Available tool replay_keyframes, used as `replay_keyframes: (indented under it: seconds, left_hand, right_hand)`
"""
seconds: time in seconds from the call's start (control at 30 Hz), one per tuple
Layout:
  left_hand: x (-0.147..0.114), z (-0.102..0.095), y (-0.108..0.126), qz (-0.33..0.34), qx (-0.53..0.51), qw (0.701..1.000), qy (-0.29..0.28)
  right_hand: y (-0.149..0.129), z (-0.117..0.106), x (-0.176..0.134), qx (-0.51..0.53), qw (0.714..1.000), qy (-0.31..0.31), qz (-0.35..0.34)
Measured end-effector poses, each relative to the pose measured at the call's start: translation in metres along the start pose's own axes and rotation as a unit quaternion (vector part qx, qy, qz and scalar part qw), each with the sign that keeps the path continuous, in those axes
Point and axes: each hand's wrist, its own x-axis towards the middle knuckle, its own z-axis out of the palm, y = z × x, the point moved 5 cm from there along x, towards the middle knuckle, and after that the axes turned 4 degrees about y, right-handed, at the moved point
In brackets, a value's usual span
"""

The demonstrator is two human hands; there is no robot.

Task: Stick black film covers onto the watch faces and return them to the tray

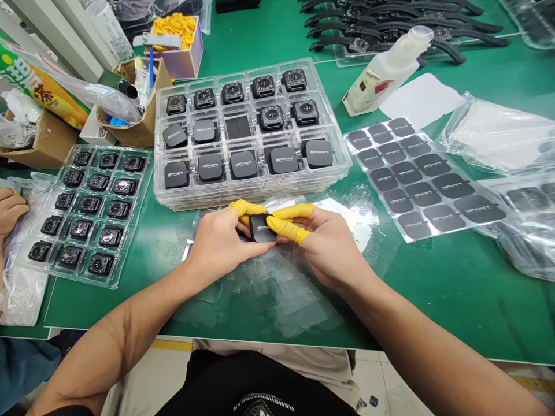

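Between my two hands is a black square smartwatch body (261,230) with a "HiFuture" film on its face. My left hand (223,240) grips its left side, a yellow finger cot on one finger. The yellow-cotted fingers of my right hand (318,237) press on its right edge and face. Just beyond stands a stack of clear plastic trays (249,188); the top one holds watch bodies, some with labelled faces up and some with sensor backs up, and one compartment shows no watch. Clear film pieces (281,300) lie under my hands.
A sheet of HiFuture stickers (416,173) lies to the right, near a white bottle (385,75). Another tray of watch bodies (89,202) is on the left, beside another person's hand (11,208). Behind are a box of yellow finger cots (176,34) and black-strapped watches (390,23).
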Motion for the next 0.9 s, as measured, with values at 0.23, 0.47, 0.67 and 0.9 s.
replay_keyframes:
  seconds: [0.23, 0.47, 0.67, 0.9]
  left_hand:
    - [-0.0001, 0.0001, 0.0005, 0.001, 0.02, 1.0, -0.015]
    - [0.0013, -0.0008, 0.0019, -0.002, 0.038, 0.999, -0.008]
    - [0.0031, -0.0008, 0.0004, -0.012, 0.022, 0.999, -0.028]
    - [0.0037, -0.0013, 0.0005, 0.002, 0.025, 0.999, -0.021]
  right_hand:
    - [0.0011, -0.0001, -0.0006, 0.009, 1.0, 0.005, 0.001]
    - [0.0007, 0.0003, -0.0018, -0.001, 1.0, 0.003, -0.01]
    - [0.0005, -0.0009, -0.0017, -0.007, 1.0, 0.007, -0.01]
    - [0.0013, -0.003, -0.0017, -0.034, 0.999, -0.003, -0.032]
